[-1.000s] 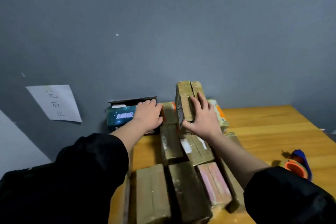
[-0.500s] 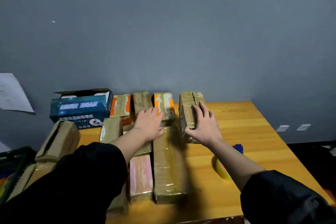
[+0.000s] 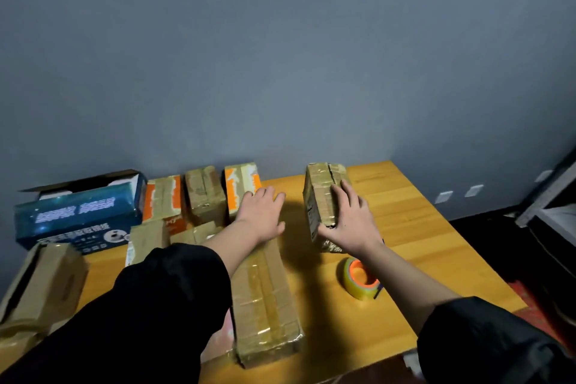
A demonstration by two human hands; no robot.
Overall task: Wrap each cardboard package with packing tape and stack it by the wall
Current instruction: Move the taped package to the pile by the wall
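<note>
While upright on the table (image 3: 414, 212), taped package (image 3: 322, 196) in right hand's (image 3: 349, 221) curled grip, left hand (image 3: 260, 215) flat, holding nothing.

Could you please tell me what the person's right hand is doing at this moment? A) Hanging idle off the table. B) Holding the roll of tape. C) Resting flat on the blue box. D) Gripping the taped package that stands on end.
D: the right hand curls round the upright package, while the tape roll lies untouched on the table nearer the person.
</note>
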